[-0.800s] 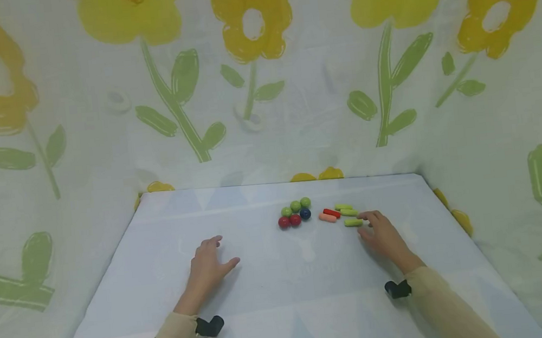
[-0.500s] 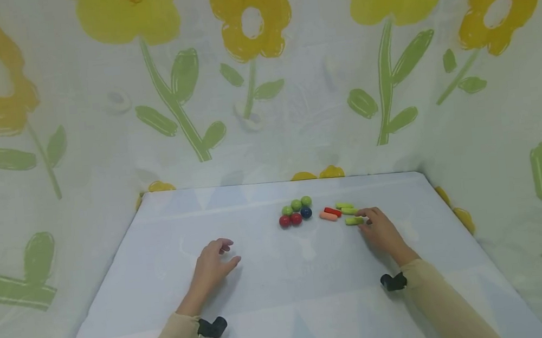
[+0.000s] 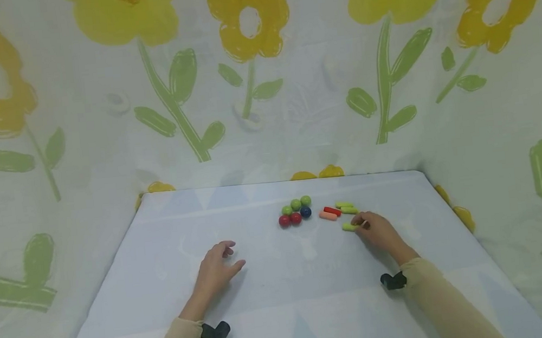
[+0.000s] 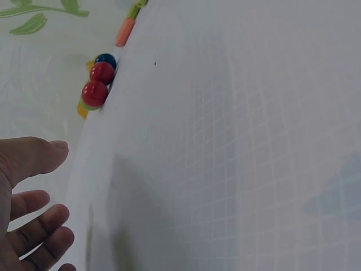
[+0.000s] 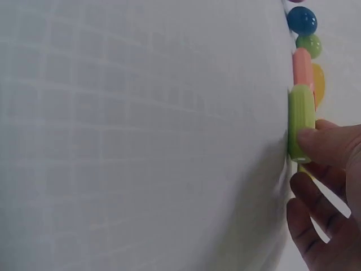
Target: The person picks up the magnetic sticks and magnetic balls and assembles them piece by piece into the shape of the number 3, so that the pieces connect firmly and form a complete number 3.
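At the fingertips of the right hand lies a green cylinder, flat on the white table; the thumb and forefinger pinch its near end, as the right wrist view shows, with the remaining fingers loosely curled beside it. Just beyond those fingertips lie two more green cylinders, and to their left a red cylinder and a pale orange cylinder, side by side and close together. Further left of the fingers, apart from the cylinders, sits a cluster of balls: three green balls in the far row with a blue ball at their right end, and two red balls in the near row, touching one another. No object lies between the pinched cylinder and the other pieces; bare table surface separates them. The left hand rests on the table well apart from all pieces, its fingers relaxed and slightly spread, holding nothing; the balls lie beyond and to the right of its fingertips. A flower-printed cloth surrounds the table on three sides.
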Demonstrator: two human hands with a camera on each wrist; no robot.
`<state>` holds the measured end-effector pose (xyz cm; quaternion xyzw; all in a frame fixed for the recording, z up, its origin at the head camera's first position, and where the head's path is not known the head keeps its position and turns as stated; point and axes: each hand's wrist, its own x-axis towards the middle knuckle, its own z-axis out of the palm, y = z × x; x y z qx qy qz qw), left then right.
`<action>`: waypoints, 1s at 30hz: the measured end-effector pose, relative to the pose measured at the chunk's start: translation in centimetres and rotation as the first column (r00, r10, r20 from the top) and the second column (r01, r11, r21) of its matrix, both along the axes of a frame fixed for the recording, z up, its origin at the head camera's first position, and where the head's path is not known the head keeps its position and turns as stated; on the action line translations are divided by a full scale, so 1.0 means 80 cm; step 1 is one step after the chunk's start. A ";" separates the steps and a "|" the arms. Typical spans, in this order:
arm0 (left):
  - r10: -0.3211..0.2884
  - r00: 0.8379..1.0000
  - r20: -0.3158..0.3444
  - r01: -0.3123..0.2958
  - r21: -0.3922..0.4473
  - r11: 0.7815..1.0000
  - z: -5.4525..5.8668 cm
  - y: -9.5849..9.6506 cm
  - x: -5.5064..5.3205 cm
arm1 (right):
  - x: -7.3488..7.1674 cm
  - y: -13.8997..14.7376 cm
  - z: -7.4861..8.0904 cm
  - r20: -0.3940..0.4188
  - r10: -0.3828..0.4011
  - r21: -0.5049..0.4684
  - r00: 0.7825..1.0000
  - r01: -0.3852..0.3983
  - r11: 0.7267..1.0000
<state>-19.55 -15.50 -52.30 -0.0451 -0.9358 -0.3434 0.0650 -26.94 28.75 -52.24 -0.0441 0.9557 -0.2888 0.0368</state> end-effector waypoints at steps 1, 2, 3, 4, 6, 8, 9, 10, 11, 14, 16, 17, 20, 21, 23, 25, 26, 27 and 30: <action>-0.002 1.000 0.001 0.002 -0.002 1.000 0.000 0.000 0.000 | 0.001 -0.001 0.000 0.007 0.005 -0.002 1.000 -0.005 1.000; -0.005 1.000 0.001 0.005 -0.004 1.000 0.000 0.001 0.001 | 0.003 -0.003 0.000 0.018 0.005 -0.008 1.000 -0.005 1.000; -0.008 1.000 0.001 0.008 -0.004 1.000 0.000 0.001 0.002 | 0.005 -0.004 -0.001 0.024 0.011 -0.012 1.000 -0.010 1.000; -0.011 1.000 0.001 0.011 -0.004 1.000 0.000 0.002 0.002 | 0.007 -0.005 -0.001 0.030 0.013 -0.015 0.999 -0.012 1.000; -0.016 1.000 -0.009 0.016 -0.005 1.000 0.000 0.003 0.003 | 0.012 -0.008 -0.001 0.038 0.018 -0.024 0.999 -0.017 1.000; -0.019 1.000 -0.019 0.018 -0.006 1.000 -0.001 0.004 0.004 | 0.017 -0.012 -0.001 0.039 0.033 -0.038 0.999 -0.032 0.999; -0.020 1.000 -0.020 0.020 -0.004 1.000 -0.001 0.005 0.004 | 0.019 -0.014 -0.002 0.039 0.045 -0.039 0.998 -0.044 0.998; -0.021 1.000 -0.022 0.021 -0.001 1.000 -0.002 0.006 0.004 | 0.021 -0.016 -0.003 0.039 0.056 -0.039 0.998 -0.055 0.998; -0.022 0.999 -0.024 0.022 0.001 1.000 -0.002 0.007 0.004 | 0.023 -0.018 -0.003 0.034 0.076 -0.038 0.997 -0.075 0.997; -0.032 0.999 -0.028 0.032 0.012 0.999 -0.005 0.009 0.004 | 0.029 -0.025 -0.004 0.030 0.116 -0.028 0.993 -0.115 0.993; -0.047 0.998 -0.039 0.048 0.019 0.999 -0.006 0.012 0.004 | 0.032 -0.031 -0.003 0.023 0.144 -0.030 0.989 -0.143 0.989; -0.055 0.997 -0.045 0.056 0.024 0.998 -0.006 0.013 0.004 | 0.034 -0.033 -0.002 0.022 0.155 -0.034 0.988 -0.155 0.987; -0.080 0.995 -0.057 0.083 0.039 0.996 -0.005 0.018 0.003 | 0.039 -0.042 -0.002 0.025 0.185 -0.042 0.982 -0.184 0.982; -0.088 0.994 -0.058 0.091 0.041 0.995 -0.005 0.019 0.003 | 0.040 -0.045 -0.002 0.029 0.195 -0.042 0.980 -0.194 0.980; -0.100 0.994 -0.053 0.102 0.047 0.994 -0.004 0.023 0.004 | 0.043 -0.052 -0.003 0.045 0.208 -0.043 0.977 -0.206 0.978; -0.109 0.993 -0.043 0.112 0.053 0.992 -0.004 0.026 0.005 | 0.045 -0.058 -0.003 0.052 0.230 -0.044 0.972 -0.228 0.973; -0.115 0.992 -0.040 0.117 0.049 0.992 -0.004 0.028 0.006 | 0.046 -0.061 -0.002 0.061 0.233 -0.051 0.971 -0.230 0.972; -0.120 0.992 -0.035 0.122 0.047 0.991 -0.005 0.031 0.006 | 0.048 -0.063 -0.001 0.068 0.238 -0.054 0.969 -0.235 0.971; -0.143 0.989 -0.030 0.144 0.042 0.989 -0.007 0.038 0.007 | 0.052 -0.072 0.000 0.070 0.261 -0.058 0.963 -0.257 0.965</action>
